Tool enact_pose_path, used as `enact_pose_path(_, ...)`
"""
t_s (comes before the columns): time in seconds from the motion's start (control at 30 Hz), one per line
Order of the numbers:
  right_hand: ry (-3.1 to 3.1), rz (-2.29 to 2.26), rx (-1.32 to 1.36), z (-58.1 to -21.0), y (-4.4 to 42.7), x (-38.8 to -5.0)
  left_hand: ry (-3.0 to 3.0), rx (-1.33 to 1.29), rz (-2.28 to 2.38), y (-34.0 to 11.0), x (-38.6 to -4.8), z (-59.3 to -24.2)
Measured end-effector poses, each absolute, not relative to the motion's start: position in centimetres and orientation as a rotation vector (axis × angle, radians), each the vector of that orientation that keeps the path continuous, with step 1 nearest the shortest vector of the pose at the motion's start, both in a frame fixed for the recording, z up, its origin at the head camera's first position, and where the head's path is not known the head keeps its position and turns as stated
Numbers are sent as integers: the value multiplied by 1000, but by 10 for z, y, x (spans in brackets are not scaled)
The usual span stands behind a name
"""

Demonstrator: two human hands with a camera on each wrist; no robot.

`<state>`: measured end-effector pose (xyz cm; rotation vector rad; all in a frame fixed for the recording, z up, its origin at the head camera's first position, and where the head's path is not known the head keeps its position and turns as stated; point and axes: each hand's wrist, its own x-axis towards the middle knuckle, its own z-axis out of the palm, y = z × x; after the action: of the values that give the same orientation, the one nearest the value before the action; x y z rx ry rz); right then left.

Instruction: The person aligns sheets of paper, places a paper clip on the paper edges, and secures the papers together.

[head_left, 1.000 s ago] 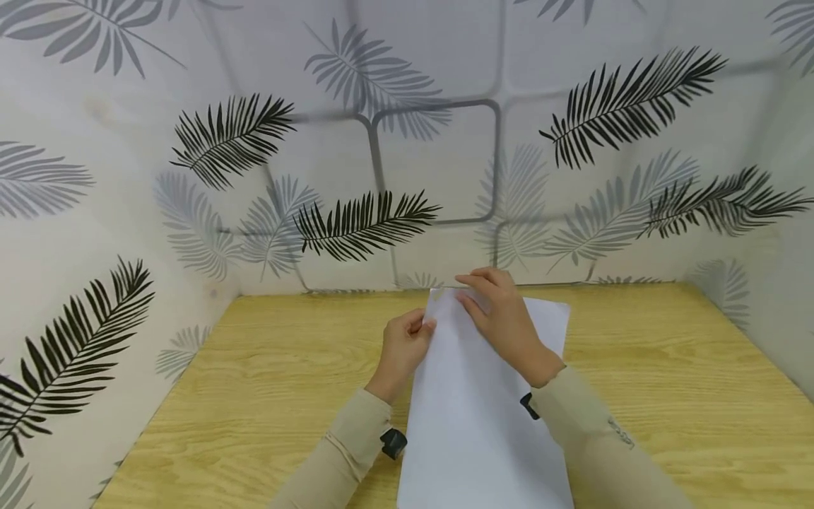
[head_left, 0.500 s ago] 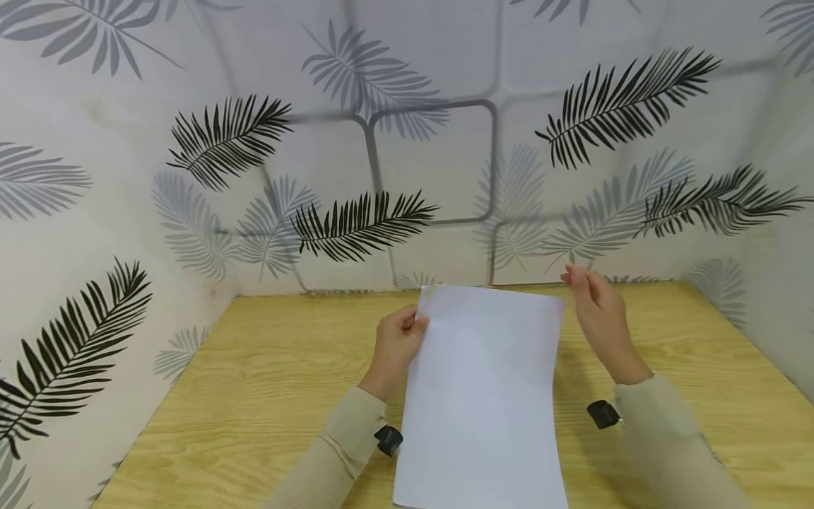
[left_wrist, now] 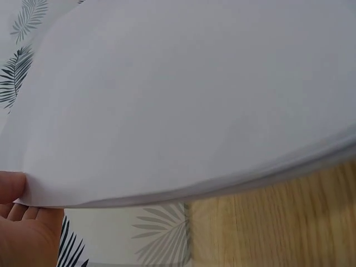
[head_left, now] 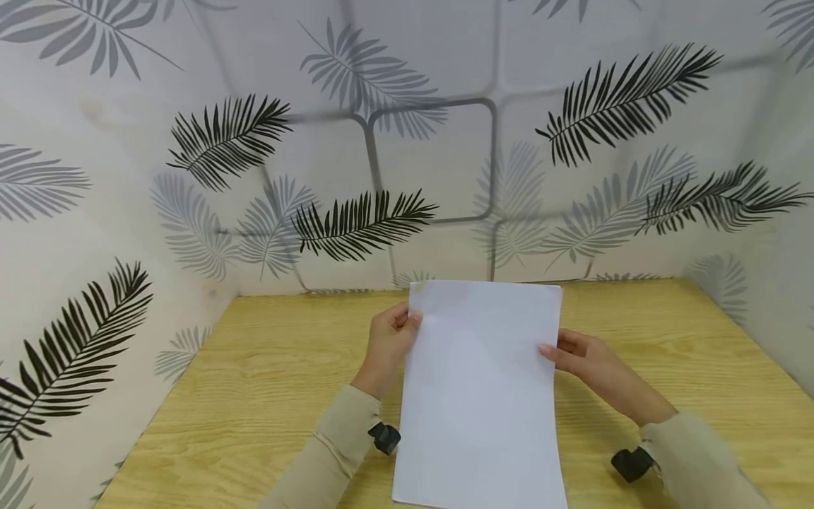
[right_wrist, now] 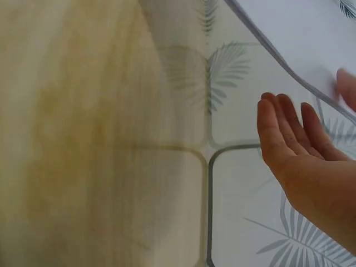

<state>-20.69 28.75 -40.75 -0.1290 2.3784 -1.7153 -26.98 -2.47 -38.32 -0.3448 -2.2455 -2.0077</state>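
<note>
A stack of white paper (head_left: 481, 396) is held up at a slant over the table, and its layered edge shows in the left wrist view. My left hand (head_left: 389, 348) grips its left edge near the top corner, thumb on the front and fingers behind. At the right edge is my right hand (head_left: 591, 367), thumb over the front face. In the right wrist view, the fingers (right_wrist: 289, 130) of that hand are loosely extended behind the paper, with a gap between them and the sheets. A small yellowish mark shows at the paper's top left corner.
A wood-grain table (head_left: 273, 375) lies beneath, with patterned walls (head_left: 439, 162) of leaf prints at the back and both sides. Black wrist cameras (head_left: 384, 438) sit on both wrists.
My right hand has left the paper's top edge, swung out right and come down to the right edge. The stack has straightened and shifted slightly left; my left hand keeps its grip.
</note>
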Motion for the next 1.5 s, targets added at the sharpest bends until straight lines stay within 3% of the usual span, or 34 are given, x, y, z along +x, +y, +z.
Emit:
enact_pose_path(0.4, 2325, -2081, -153, -431, 274, -185, -2204, -279, -2087, -29, -273, -385)
enact_pose_path(1.1, 2378, -1827, -134, -419, 260, -175, -2143, -168, -2230, -39, -275, -377)
enact_pose_path(1.5, 2429, -1809, 7, -415, 254, -175, -2244, -189, -2225, -42, -278, -376)
